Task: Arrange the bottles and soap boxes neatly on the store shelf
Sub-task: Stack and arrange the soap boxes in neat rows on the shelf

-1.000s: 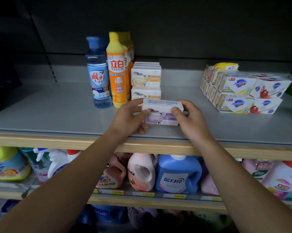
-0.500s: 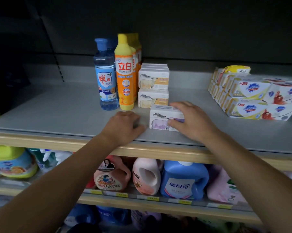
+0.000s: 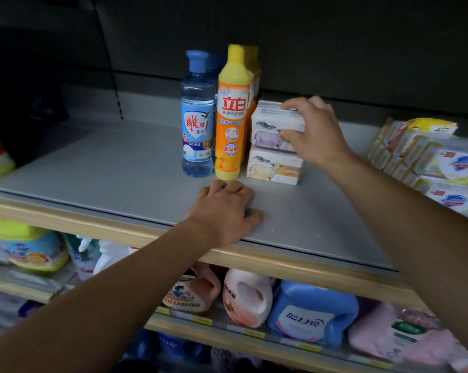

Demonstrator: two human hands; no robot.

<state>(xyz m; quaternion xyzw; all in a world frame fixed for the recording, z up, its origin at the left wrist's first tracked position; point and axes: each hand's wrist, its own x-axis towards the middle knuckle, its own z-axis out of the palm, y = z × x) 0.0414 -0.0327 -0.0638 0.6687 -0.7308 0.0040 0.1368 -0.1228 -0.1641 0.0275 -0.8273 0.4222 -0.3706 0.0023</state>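
Right hand (image 3: 316, 135) fingers pinch purple soap box (image 3: 274, 129), squaring it atop yellow soap box (image 3: 274, 168); left hand (image 3: 224, 214) flat, empty, bracing on shelf (image 3: 106, 168).

Soap packs (image 3: 440, 168) blurred, cut by right edge, rear bottles hidden

The purple soap box (image 3: 274, 129), held in both hands above the shelf (image 3: 119, 168) front a second ago and set down there half a second ago, now sits higher and further back, on top of the yellow box (image 3: 273, 168) beside the orange bottle (image 3: 231, 125). The right hand (image 3: 312, 130) alone pinches it at its right end. The left hand (image 3: 224, 214) has let go and rests on the shelf front.
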